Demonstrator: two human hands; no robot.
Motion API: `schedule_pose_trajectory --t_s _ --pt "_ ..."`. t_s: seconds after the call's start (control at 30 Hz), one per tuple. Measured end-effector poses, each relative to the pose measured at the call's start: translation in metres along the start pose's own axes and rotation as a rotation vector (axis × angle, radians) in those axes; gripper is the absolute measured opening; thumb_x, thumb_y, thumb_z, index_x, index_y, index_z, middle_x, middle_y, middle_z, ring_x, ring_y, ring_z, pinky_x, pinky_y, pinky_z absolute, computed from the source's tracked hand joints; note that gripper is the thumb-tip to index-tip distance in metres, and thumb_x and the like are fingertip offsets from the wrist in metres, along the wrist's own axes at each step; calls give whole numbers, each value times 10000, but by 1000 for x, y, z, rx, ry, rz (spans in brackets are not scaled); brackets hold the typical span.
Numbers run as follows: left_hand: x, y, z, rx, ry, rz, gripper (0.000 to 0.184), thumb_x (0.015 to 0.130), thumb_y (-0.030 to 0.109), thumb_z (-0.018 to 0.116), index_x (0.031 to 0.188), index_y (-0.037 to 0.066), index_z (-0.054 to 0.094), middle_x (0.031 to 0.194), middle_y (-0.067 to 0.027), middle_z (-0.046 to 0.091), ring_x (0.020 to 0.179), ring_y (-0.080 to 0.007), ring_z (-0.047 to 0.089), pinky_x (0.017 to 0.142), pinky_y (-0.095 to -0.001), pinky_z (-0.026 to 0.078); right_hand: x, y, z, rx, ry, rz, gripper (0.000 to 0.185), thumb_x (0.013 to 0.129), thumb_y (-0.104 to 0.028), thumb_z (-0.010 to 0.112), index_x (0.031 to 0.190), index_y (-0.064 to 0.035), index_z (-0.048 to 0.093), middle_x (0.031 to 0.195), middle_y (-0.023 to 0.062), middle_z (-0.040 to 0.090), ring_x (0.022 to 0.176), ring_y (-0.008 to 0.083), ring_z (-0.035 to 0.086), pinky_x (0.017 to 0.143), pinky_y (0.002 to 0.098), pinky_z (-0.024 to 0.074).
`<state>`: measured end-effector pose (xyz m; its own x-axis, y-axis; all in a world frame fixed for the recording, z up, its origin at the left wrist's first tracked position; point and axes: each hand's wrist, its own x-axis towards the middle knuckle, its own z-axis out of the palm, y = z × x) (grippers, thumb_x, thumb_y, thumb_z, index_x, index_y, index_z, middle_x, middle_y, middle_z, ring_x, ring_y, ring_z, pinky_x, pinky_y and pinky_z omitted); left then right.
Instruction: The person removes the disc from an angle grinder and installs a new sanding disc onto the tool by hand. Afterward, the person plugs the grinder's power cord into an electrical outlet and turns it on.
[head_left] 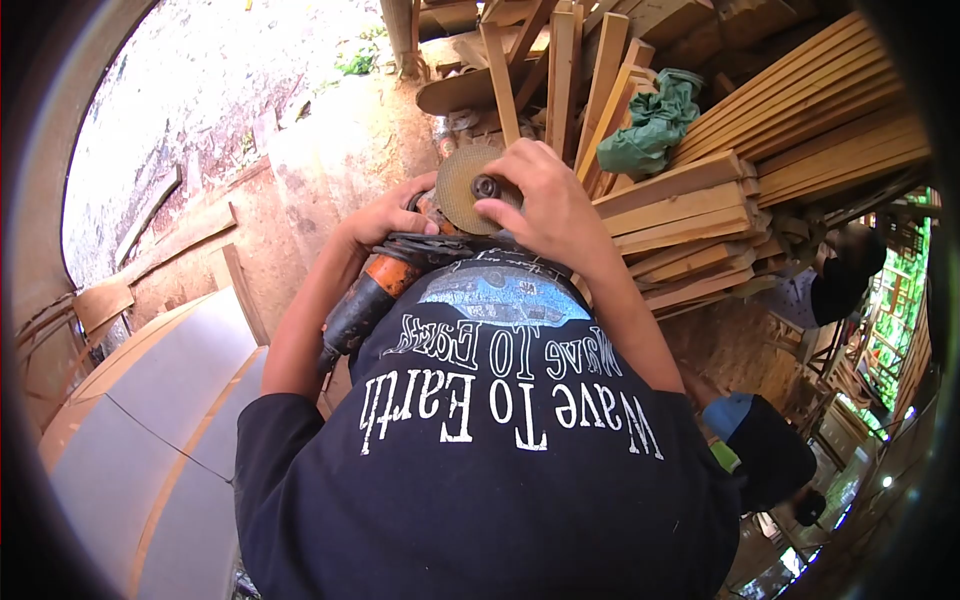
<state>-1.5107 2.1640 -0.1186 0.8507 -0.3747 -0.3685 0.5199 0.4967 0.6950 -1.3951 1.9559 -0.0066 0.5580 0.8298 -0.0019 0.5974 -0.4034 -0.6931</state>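
Observation:
An orange and black angle grinder lies against the front of the dark shirt, its body slanting down to the left. A round, tan disc sits at its head. My left hand is closed around the grinder's head, beside the disc's left edge. At the disc's centre is a small dark round nut. My right hand is closed on this nut, with the thumb below it and the fingers above. A dark cord is bunched over the grinder just below the disc.
Stacked wooden planks and upright strips stand at the right, with a green plastic bag on them. Pale panels lie at the lower left. Two other people are at the far right.

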Motion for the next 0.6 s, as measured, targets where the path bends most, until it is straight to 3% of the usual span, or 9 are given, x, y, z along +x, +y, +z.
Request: schedule_pose_trajectory --t_s 0.07,0.23,0.37,0.47,0.6 --pt "-2 7 6 18 0 4 897 656 160 741 1428 -38 329 1222 -162 577 1059 -191 593 947 -292 464 -1 -8 -12 -136 -121 165 248 767 -155 730 941 6 654 924 150 548 941 320 547 844 412 456" --pt "-1 3 4 -18 7 1 893 650 148 737 1427 -28 334 1228 -161 572 1064 -190 586 956 -294 456 -6 6 1 23 86 24 148 771 -50 607 896 3 665 898 139 538 932 322 543 815 406 455" --pt "0 1 -1 -7 10 -32 881 647 144 736 1421 -22 350 1246 -152 562 1090 -190 570 971 -292 442 -6 11 -1 -57 151 55 240 714 56 504 884 -10 660 883 138 517 940 327 534 819 408 448" --pt "-1 6 7 -27 12 -1 873 644 141 729 1419 -16 357 1239 -143 569 1087 -190 571 970 -289 439 -5 5 4 37 224 -31 242 702 88 458 860 6 621 883 143 485 891 316 525 797 380 434" --pt "-1 10 10 6 16 -17 863 636 128 716 1414 -13 369 1230 -143 575 1095 -188 567 983 -293 429 -9 9 2 -37 181 26 203 712 91 468 812 -3 616 897 136 476 917 317 520 813 388 433"
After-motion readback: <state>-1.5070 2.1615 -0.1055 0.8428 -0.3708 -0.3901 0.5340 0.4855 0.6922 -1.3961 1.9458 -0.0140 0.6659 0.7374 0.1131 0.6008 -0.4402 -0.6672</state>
